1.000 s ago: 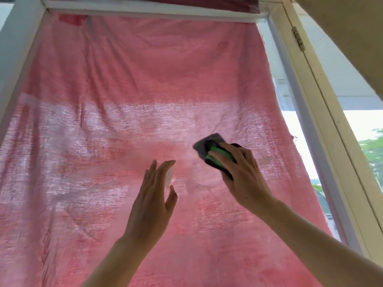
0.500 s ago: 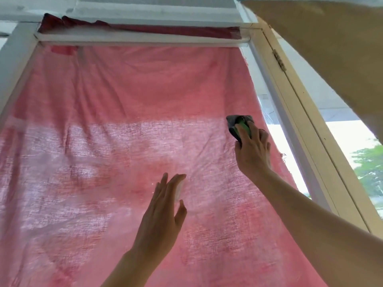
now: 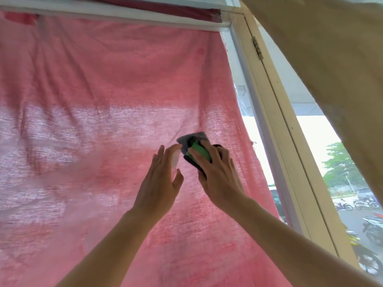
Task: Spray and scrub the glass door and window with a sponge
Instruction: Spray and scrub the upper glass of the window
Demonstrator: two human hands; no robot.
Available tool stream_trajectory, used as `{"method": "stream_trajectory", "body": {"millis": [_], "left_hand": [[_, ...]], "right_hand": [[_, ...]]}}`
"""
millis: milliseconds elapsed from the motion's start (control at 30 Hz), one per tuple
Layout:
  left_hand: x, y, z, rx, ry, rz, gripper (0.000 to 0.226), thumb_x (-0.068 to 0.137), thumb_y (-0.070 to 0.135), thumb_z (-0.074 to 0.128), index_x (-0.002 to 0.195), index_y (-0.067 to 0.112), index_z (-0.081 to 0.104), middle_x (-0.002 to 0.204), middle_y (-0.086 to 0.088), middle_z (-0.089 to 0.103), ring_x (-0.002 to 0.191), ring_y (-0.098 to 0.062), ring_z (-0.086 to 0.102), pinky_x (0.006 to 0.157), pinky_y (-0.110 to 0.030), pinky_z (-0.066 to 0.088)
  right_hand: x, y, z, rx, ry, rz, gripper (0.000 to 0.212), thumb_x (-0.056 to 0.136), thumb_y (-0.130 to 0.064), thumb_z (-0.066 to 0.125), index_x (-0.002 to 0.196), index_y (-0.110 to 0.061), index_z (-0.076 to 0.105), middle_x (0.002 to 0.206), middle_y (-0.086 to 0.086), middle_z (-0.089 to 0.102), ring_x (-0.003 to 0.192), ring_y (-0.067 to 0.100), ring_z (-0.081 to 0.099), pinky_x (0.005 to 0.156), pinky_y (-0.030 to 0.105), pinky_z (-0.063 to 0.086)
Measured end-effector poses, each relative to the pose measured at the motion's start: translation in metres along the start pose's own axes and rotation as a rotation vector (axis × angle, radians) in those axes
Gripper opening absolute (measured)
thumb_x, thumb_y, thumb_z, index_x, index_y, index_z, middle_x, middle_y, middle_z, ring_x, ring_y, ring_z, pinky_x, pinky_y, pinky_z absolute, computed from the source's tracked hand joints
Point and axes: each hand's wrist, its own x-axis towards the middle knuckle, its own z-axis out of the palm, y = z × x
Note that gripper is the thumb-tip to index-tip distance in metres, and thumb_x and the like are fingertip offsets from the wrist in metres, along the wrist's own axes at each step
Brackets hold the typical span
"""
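Note:
A glass pane (image 3: pixel 99 83) fills the view, with a red cloth hanging behind it. My right hand (image 3: pixel 219 179) grips a green sponge (image 3: pixel 198 152) with a dark grey scrubbing side and presses it against the glass, right of the middle. My left hand (image 3: pixel 159 187) is raised just left of the sponge, fingers straight and together, palm toward the pane. A pale patch shows at its fingertips; I cannot tell what it is. No spray bottle is in view.
A cream window frame (image 3: pixel 267 112) with a metal hinge (image 3: pixel 257 48) runs down the right side. A beige curtain (image 3: pixel 331 59) hangs at the upper right. Past the frame lies an open gap onto a street with parked motorbikes (image 3: pixel 371 224) and trees.
My right hand has brought the sponge down and left from near the pane's right edge to beside my left hand. The left hand has stayed flat at the glass.

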Motion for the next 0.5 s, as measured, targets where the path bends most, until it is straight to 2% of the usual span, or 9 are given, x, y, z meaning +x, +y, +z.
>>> {"method": "stream_trajectory", "body": {"millis": [67,133,267,400,500], "left_hand": [[0.001,0.001,0.003,-0.025,-0.002,-0.007,0.057,0.096,0.013,0.053,0.142,0.034,0.026,0.151,0.015,0.022,0.144,-0.024,0.024,0.115,-0.046,0.022],[0.000,0.002,0.005,-0.037,-0.011,-0.027,0.057,0.096,0.014,0.053,0.141,0.036,0.025,0.154,0.005,0.028,0.142,-0.028,0.030,0.110,-0.053,0.035],[-0.001,0.003,0.005,-0.008,-0.031,-0.060,0.059,0.096,0.017,0.053,0.141,0.039,0.023,0.159,0.000,0.019,0.142,-0.031,0.030,0.106,-0.056,0.037],[-0.001,0.003,0.004,0.053,-0.039,-0.067,0.059,0.096,0.019,0.052,0.143,0.039,0.022,0.160,-0.001,0.013,0.143,-0.030,0.025,0.106,-0.051,0.032],[-0.002,0.001,0.001,0.052,-0.053,-0.059,0.060,0.096,0.020,0.052,0.142,0.041,0.020,0.160,0.000,0.012,0.143,-0.029,0.026,0.106,-0.051,0.034]], "right_hand": [[-0.020,0.002,-0.002,0.015,-0.021,-0.045,0.056,0.084,-0.009,0.064,0.135,-0.025,0.045,0.146,0.006,0.036,0.120,0.032,0.036,0.096,0.046,0.046],[-0.038,0.008,-0.006,0.016,-0.038,-0.080,0.061,0.082,-0.009,0.066,0.136,-0.027,0.043,0.145,0.005,0.036,0.120,0.031,0.037,0.096,0.045,0.046],[-0.056,0.040,-0.015,-0.004,-0.012,-0.071,0.069,0.080,-0.007,0.069,0.139,-0.027,0.040,0.146,0.004,0.038,0.121,0.027,0.038,0.096,0.044,0.046],[-0.036,0.077,-0.021,-0.033,0.082,0.080,0.067,0.084,-0.006,0.066,0.139,-0.028,0.035,0.147,0.006,0.039,0.123,0.028,0.037,0.101,0.045,0.037],[-0.005,0.094,-0.025,-0.049,0.094,0.184,0.057,0.090,-0.006,0.059,0.140,-0.026,0.040,0.150,0.005,0.035,0.124,0.030,0.033,0.103,0.045,0.034]]}}
